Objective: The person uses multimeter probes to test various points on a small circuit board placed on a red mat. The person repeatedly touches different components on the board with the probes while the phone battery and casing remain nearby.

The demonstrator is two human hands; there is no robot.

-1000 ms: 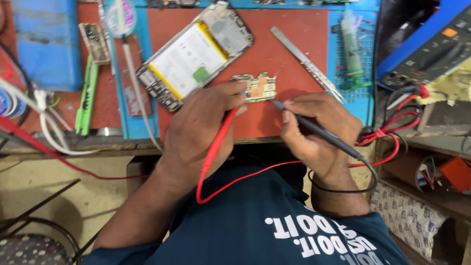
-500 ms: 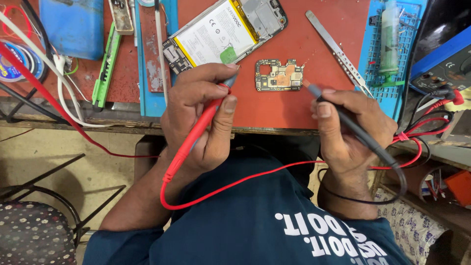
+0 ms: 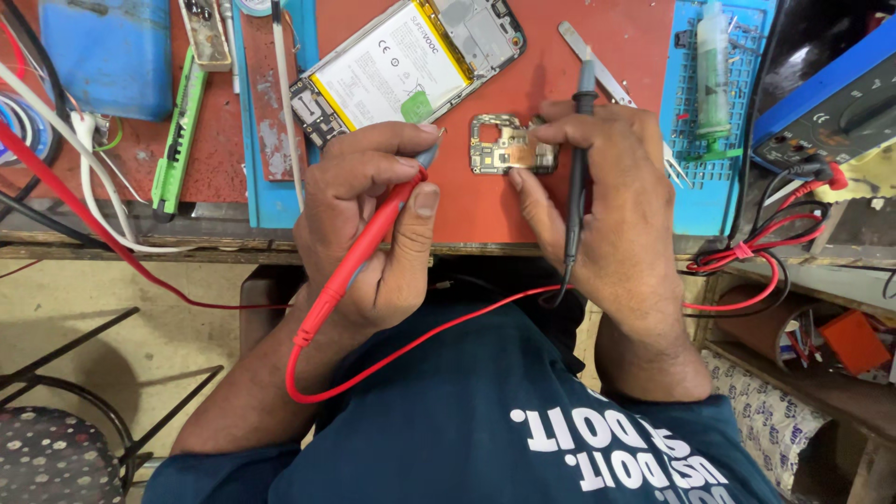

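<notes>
My left hand [image 3: 369, 224] grips a red test probe [image 3: 359, 247], its grey tip pointing up toward a small circuit board [image 3: 504, 147] on the red mat [image 3: 607, 56]. My right hand [image 3: 607, 201] holds a black test probe [image 3: 579, 149] upright between the fingers, while its fingertips touch the right side of the circuit board. An opened phone [image 3: 411, 65] with its battery showing lies just above the left hand.
Metal tweezers [image 3: 597, 70] lie right of the phone. A blue mat [image 3: 709, 112] bears a glue tube [image 3: 714, 70]. A multimeter [image 3: 831, 103] stands at right with red and black leads [image 3: 747, 257]. A green tool [image 3: 177, 135] and blue box [image 3: 112, 51] are left.
My right hand turned the black probe from pointing left to upright and moved in onto the circuit board. The left hand keeps the red probe near the board's left.
</notes>
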